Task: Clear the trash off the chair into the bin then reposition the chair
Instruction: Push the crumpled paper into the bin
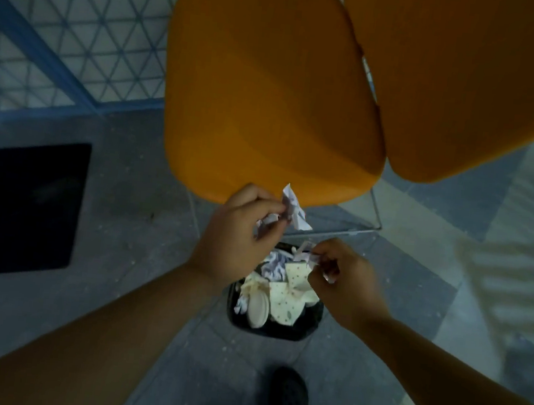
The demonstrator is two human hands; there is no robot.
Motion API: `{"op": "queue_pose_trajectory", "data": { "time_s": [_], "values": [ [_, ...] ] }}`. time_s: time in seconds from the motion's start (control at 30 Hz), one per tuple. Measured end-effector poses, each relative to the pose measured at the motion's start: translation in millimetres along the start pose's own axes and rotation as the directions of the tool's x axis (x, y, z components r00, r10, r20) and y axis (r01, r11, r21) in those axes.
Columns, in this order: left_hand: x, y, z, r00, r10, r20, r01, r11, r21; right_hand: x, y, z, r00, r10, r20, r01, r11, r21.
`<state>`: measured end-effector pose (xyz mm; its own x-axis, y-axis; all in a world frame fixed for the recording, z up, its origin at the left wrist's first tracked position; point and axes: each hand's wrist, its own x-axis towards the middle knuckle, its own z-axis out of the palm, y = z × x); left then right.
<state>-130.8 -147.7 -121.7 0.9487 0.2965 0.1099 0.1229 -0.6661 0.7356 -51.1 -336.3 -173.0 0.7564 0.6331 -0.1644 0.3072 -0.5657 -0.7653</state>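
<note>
An orange chair (pixel 271 87) with a bare seat fills the top middle, its backrest at the upper right. Just below the seat's front edge, my left hand (pixel 239 235) grips crumpled white paper (pixel 294 210). My right hand (pixel 346 280) pinches a smaller paper scrap (pixel 306 252) a little lower to the right. Both hands hover over a black bin (pixel 298 332) on the floor, which holds spotted paper, crumpled scraps and a pale disc.
A dark rectangular mat (pixel 18 209) lies on the grey floor at the left. Behind it stands a blue-framed wall of patterned glass (pixel 72 33). The chair's thin metal leg frame (pixel 376 214) shows right of the bin. My dark shoe (pixel 287 402) is at the bottom.
</note>
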Motion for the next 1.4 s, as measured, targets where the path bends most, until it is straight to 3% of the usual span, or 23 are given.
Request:
{"op": "queue_pose_trajectory", "data": {
  "time_s": [0.13, 0.27, 0.33, 0.53, 0.7, 0.8, 1.13, 1.4],
  "values": [
    [-58.0, -44.0, 27.4, 0.987, -0.156, -0.031, 0.156, 0.987, 0.025, -18.4, 14.5, 28.8, 0.995, -0.011, -0.1, 0.01, 1.0, -0.013],
    [-94.7, -86.7, 75.1, 0.891, -0.446, -0.084, 0.45, 0.893, 0.028, -22.6, 22.8, 55.2, 0.993, -0.096, -0.073, 0.095, 0.995, -0.016],
    [-97.2, -99.5, 97.8, 0.86, -0.503, -0.079, 0.507, 0.861, 0.039, -19.8, 26.1, 67.6, 0.99, -0.129, -0.047, 0.127, 0.991, -0.039],
    [-93.3, -117.6, 132.7, 0.829, -0.538, 0.155, 0.55, 0.834, -0.048, 1.3, 37.9, 96.6, 0.985, -0.175, -0.001, 0.173, 0.977, -0.125],
    [-95.1, -135.1, 120.6, 0.801, -0.551, 0.233, 0.569, 0.823, -0.01, 21.7, 59.1, 126.3, 0.96, -0.006, 0.28, 0.131, 0.894, -0.428],
    [-93.4, -136.8, 112.7, 0.793, -0.548, 0.265, 0.57, 0.821, -0.007, 25.2, 63.6, 130.5, 0.943, 0.064, 0.325, 0.14, 0.812, -0.566],
    [-66.2, -104.3, 55.6, 0.834, -0.475, 0.281, 0.482, 0.875, 0.049, 20.1, 29.9, 92.9, 0.951, 0.069, 0.3, 0.114, 0.826, -0.552],
    [-49.2, -21.1, -66.8, 0.853, -0.467, 0.231, 0.437, 0.883, 0.173, 5.8, -91.1, 13.4, 0.948, -0.005, 0.317, 0.165, 0.861, -0.481]
  ]
}}
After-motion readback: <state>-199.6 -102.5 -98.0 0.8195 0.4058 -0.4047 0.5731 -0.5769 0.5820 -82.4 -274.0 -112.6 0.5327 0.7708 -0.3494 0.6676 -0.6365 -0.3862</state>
